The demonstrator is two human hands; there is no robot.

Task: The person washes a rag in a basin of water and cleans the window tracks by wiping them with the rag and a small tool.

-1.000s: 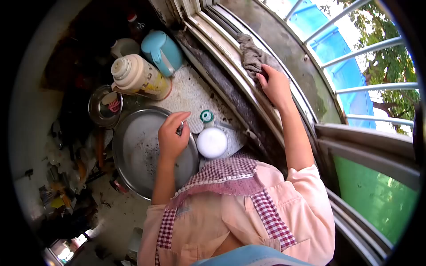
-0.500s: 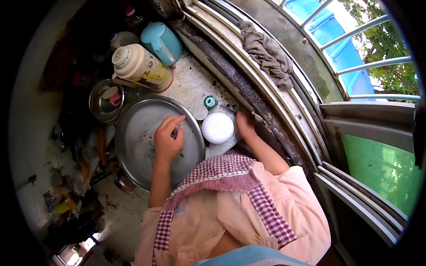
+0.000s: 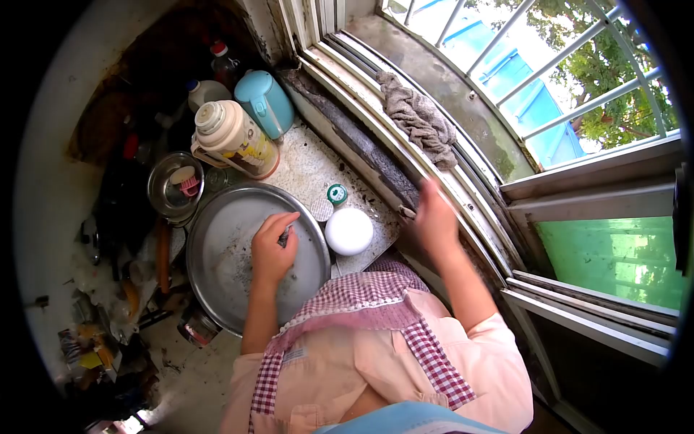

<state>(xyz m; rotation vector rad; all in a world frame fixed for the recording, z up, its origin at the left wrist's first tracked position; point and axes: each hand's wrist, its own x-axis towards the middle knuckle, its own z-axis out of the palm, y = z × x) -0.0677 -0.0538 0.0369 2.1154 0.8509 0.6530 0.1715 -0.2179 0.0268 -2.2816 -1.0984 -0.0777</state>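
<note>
At the left, a small metal bowl (image 3: 160, 197) held a pink-and-cream object (image 3: 188, 182). To its right, on the far side, stood a cream thermos (image 3: 235, 141). A wide round metal tray (image 3: 224, 235) lay on the near side, dark specks scattered over its surface. Farther off stood a blue kettle (image 3: 264, 101). The left hand (image 3: 272, 249) was over the tray's right part, its fingers curled narrowly around a small dark object (image 3: 283, 237). Right of the tray were a green cap (image 3: 337, 194) and, nearer, a white round object (image 3: 348, 231). Beyond them, a crumpled grey cloth (image 3: 416, 119) lay along the window track. The right hand (image 3: 436, 220) was near the cloth's near end, too blurred to tell whether its fingers were wide or narrow.
</note>
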